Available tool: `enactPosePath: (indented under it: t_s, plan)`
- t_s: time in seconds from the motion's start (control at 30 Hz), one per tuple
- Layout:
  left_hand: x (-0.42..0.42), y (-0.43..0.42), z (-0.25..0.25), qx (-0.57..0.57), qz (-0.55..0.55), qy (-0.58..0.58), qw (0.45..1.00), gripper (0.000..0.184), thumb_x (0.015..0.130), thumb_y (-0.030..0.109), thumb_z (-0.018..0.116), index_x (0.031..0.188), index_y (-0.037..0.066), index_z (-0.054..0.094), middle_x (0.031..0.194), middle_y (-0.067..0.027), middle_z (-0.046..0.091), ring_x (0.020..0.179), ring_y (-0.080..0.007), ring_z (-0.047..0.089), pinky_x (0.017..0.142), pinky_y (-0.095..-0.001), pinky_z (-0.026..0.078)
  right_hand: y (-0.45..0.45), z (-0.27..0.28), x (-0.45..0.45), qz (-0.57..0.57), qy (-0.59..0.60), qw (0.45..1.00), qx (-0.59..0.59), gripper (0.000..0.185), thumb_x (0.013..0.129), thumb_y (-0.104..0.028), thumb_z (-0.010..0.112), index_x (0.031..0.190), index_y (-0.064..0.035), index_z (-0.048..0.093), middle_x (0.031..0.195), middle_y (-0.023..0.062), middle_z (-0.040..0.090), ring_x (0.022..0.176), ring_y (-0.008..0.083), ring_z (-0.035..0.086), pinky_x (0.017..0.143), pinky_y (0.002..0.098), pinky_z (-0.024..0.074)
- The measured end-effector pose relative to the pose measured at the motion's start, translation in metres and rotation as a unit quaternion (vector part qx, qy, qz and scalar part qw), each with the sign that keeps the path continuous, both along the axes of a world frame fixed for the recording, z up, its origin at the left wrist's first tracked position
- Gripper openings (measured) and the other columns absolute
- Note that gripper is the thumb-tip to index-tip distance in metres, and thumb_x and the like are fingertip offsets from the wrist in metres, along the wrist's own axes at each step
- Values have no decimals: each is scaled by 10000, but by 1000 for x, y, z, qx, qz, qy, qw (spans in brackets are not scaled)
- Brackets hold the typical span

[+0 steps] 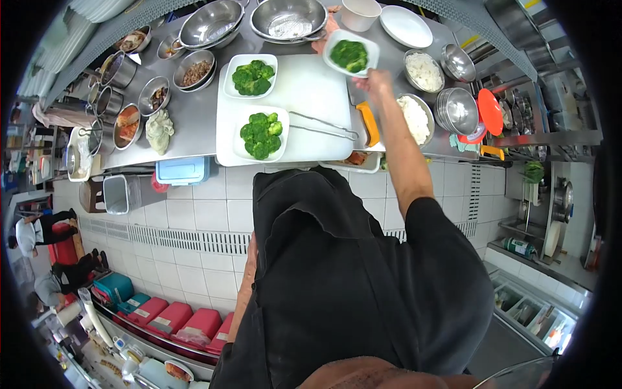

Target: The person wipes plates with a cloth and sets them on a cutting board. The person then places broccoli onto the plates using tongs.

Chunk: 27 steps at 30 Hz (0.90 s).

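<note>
My right hand (374, 84) is closed on the near rim of a white square bowl (370, 59) of dark leafy greens (350, 56), over the cutting board's far right corner. Another person's hand (322, 40) is by the far left edge of that bowl; I cannot tell whether it touches. My left arm (245, 285) hangs at my side, its fingers hidden by the black apron (311, 279). On the white cutting board (311, 91) stand two white dishes of broccoli (253, 78), one behind the other. Metal tongs (324, 128) lie with one end at the nearer dish.
An orange-yellow handle (369, 123) lies beside the board. Bowls of white rice (414, 120) stand to the right, near stacked steel bowls (457, 110). Large steel basins (288, 19) line the back. Bowls of food and a crumpled cloth (159, 131) are on the left.
</note>
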State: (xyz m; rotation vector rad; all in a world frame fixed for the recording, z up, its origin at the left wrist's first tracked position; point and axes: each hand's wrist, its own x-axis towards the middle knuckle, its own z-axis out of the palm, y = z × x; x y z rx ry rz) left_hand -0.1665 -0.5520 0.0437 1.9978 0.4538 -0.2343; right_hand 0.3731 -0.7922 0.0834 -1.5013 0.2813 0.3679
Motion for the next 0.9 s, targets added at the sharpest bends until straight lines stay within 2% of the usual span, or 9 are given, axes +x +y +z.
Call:
enactPosePath:
  t_s: [0.27,0.4,0.47,0.53,0.6,0.77,0.83,0.87,0.9]
  plan:
    - [-11,-23,17,5,34,19,999,580,850,76,622,1417,69,500,1404,-144,482,1192,-290,551,1017,-362,459,-35,-56,84,-142,38,989,33,260,957,-6,412,1142,152,503,898,256,663,642,300,693,476,353,552]
    - [-13,-40,25,5,50,31,998,574,849,61,622,1412,66,507,1391,-140,501,1177,-284,568,1007,-356,470,-47,-69,97,-100,60,971,208,292,997,-82,449,1192,136,441,953,269,645,719,327,697,548,379,574]
    - [-11,-48,29,-1,55,39,998,572,848,53,621,1409,64,511,1385,-138,510,1169,-280,577,1001,-353,476,-28,-41,64,-86,43,992,78,262,996,-127,480,1072,114,545,901,234,671,715,280,701,562,353,561]
    - [-13,-54,35,-6,60,43,997,569,847,46,621,1407,62,515,1379,-136,520,1161,-277,585,996,-351,482,-6,-19,11,107,-63,977,-174,278,971,-170,532,914,78,643,824,159,698,700,218,700,560,316,536]
    - [-15,-64,41,-20,63,55,996,567,847,38,620,1404,60,519,1373,-134,529,1154,-273,594,991,-348,487,27,-9,-57,174,-143,965,-133,266,913,-192,589,832,38,697,779,138,715,666,248,694,570,331,524]
    - [-39,-60,92,-234,47,179,955,562,845,19,619,1398,56,528,1357,-128,553,1134,-265,615,978,-341,502,57,48,-157,297,-401,773,-392,274,867,-243,656,1005,-12,709,881,205,694,863,379,672,793,460,530]
    - [-53,-28,109,-321,111,232,911,560,844,12,619,1395,54,532,1351,-126,562,1127,-262,623,973,-338,507,37,28,-146,271,-357,795,-409,298,868,-260,656,1028,-12,703,895,207,695,868,384,670,796,469,527]
    - [-51,-6,103,-282,160,220,920,474,837,-109,571,1295,2,615,1106,-66,683,928,-158,670,832,-258,548,31,19,-134,258,-336,806,-414,311,868,-268,655,1039,-13,699,902,208,696,870,387,669,798,473,526]
    - [-30,8,98,-219,193,124,948,349,905,-34,577,1248,-17,640,1043,-90,698,920,-151,658,821,-281,552,31,16,-118,298,-280,814,-412,314,880,-303,635,987,-21,720,894,203,705,863,389,673,800,467,526]
